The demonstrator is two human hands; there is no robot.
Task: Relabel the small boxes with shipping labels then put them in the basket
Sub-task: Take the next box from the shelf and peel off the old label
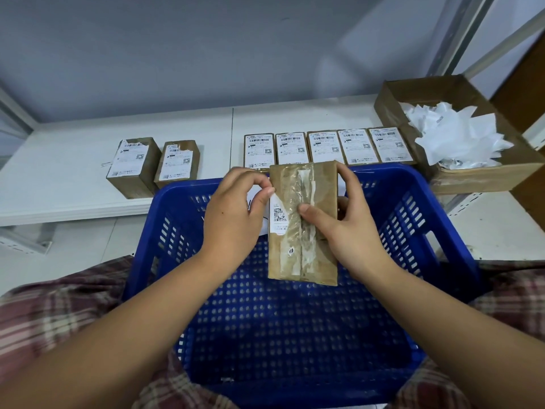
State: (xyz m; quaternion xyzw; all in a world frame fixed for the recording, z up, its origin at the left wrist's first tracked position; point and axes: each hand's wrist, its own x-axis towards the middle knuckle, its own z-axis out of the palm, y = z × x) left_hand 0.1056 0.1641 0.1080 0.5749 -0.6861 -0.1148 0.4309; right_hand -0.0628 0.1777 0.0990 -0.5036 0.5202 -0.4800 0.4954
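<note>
**Holding a little box over the blue basket**

The person is holding one small box point(295, 249) up in the air, right over the blue basket point(280, 335). The box is brown, with shiny tape down its middle.

The right hand point(348, 228) is gripping the box. Its thumb is pressing on the front and its fingers are curling round the right side.

The left hand point(236, 208) is curling its fingers and pinching with thumb and finger at the left edge of the box, right at the top of the white label point(278, 212). The label is sitting on the left side of the box.

Behind the basket, five labeled boxes point(326, 147) are sitting in a row on the white shelf point(73, 178). Two more boxes point(134, 166) are standing off to the left. A big open carton point(483, 178) on the right is holding white paper scraps point(460, 134).
</note>
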